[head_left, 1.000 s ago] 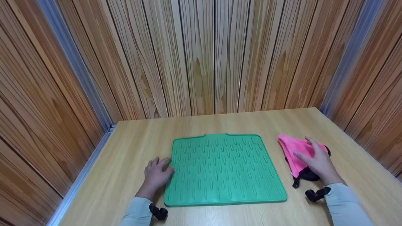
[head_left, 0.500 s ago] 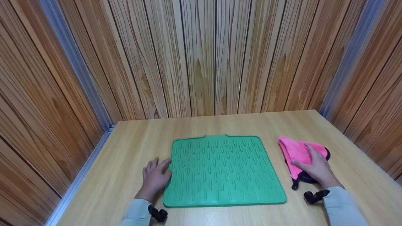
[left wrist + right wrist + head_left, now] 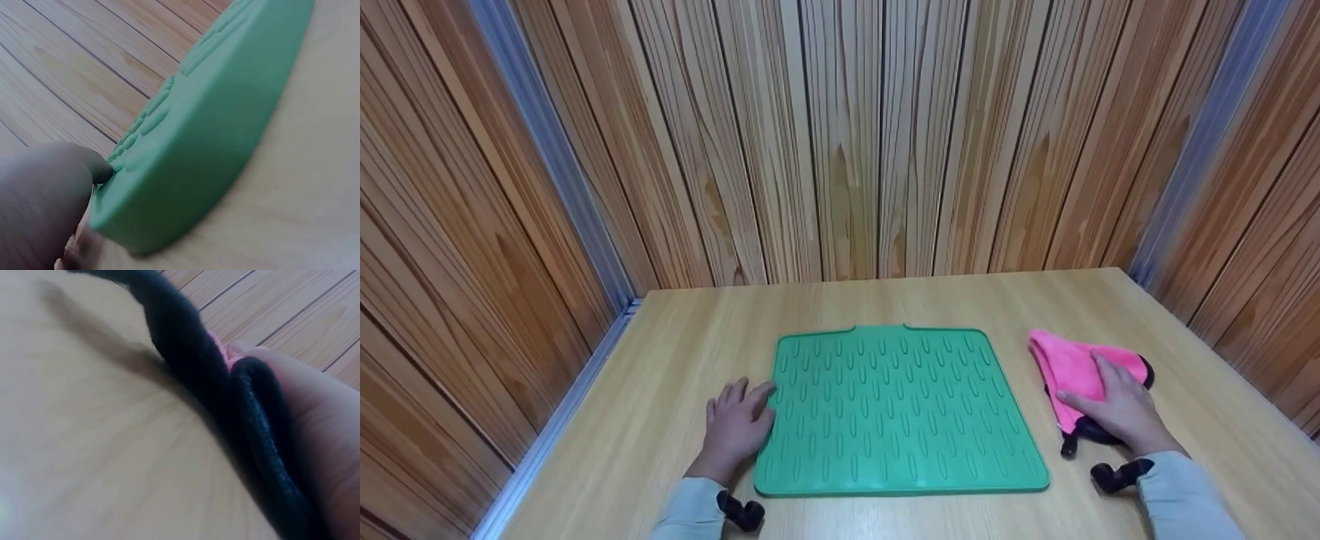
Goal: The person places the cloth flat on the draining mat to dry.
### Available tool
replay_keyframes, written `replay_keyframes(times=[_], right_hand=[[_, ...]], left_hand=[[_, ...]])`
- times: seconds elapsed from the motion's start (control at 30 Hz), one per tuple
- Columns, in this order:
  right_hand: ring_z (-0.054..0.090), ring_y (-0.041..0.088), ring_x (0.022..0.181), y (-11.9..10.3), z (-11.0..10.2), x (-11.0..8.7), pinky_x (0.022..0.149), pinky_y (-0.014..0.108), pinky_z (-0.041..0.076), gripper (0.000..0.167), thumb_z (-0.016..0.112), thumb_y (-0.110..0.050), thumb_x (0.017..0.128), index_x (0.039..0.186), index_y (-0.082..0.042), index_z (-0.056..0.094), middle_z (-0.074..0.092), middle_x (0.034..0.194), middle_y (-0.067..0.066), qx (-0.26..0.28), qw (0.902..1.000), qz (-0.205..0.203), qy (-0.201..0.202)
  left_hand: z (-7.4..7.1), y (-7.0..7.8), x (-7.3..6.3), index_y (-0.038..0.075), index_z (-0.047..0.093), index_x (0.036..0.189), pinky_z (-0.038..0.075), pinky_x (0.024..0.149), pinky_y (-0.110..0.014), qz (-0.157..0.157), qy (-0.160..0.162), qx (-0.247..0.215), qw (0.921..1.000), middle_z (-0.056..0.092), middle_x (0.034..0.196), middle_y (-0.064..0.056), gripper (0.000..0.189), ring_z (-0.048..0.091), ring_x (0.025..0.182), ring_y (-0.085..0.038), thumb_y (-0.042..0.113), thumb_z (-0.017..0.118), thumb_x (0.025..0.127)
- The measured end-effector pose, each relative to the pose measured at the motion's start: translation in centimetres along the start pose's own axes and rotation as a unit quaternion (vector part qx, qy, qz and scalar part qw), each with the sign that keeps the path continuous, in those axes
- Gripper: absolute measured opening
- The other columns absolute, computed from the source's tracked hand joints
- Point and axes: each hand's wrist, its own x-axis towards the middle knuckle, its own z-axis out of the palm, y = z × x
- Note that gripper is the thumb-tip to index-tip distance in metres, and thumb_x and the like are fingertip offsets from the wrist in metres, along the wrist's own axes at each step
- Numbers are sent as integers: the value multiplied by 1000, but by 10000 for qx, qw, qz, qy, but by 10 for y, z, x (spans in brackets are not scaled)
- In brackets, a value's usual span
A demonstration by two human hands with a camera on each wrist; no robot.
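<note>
A green mat [image 3: 900,412] with rows of raised oval bumps lies flat on the table. My left hand [image 3: 735,427] rests at its left edge, fingers relaxed. The left wrist view shows the thumb [image 3: 50,185] overlapping the top edge of the thick green rim [image 3: 185,157]. To the right of the mat lies a folded pink cloth piece [image 3: 1072,367] with black trim and a short black strap end. My right hand [image 3: 1125,409] rests on it, thumb and index finger spread apart. In the right wrist view, folded black fabric [image 3: 185,354] sits beside the hand, hiding most of the pink.
The wooden table [image 3: 697,322] is backed by a wood-plank wall [image 3: 840,150], with plank walls at both sides. Small black devices are strapped to the left wrist [image 3: 742,514] and right wrist [image 3: 1121,476].
My right hand has come down from just above the pink cloth piece, its raised fingers now lying against it. My left hand stays at the mat's edge. The camera view shifts slightly.
</note>
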Motion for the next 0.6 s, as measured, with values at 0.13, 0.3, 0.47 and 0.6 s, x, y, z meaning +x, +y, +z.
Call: replay_keyframes(times=[0.13,0.3,0.47,0.6], right_hand=[[13,76,159,-3,1,-3,123,94,17,123,71,-66,102,177,4,4,11,176,48,54,10000,-20,11],[22,73,156,-11,7,-4,120,92,25,115,73,-61,103,177,4,14,20,175,46,26,9998,-184,94],[34,68,150,-19,11,-3,117,88,34,108,77,-55,102,174,6,24,32,171,44,-47,9991,-355,205],[41,65,146,-22,13,-4,115,84,40,100,80,-48,102,171,7,32,40,167,42,49,9985,-458,306]], left_hand=[[1,-1,0,15,63,159,8,135,-84,111,-21,84,9999,39,178,-32,49,24,170,-61,25,60,111],[2,-3,1,8,62,159,14,136,-81,400,-65,198,9990,48,175,-28,48,34,168,-56,20,59,112],[3,-3,2,5,61,159,17,135,-81,559,-43,220,9982,52,172,-27,49,39,166,-55,17,59,111],[3,-2,1,5,62,157,18,134,-83,620,-29,180,9979,54,171,-28,49,41,164,-55,17,60,110]])
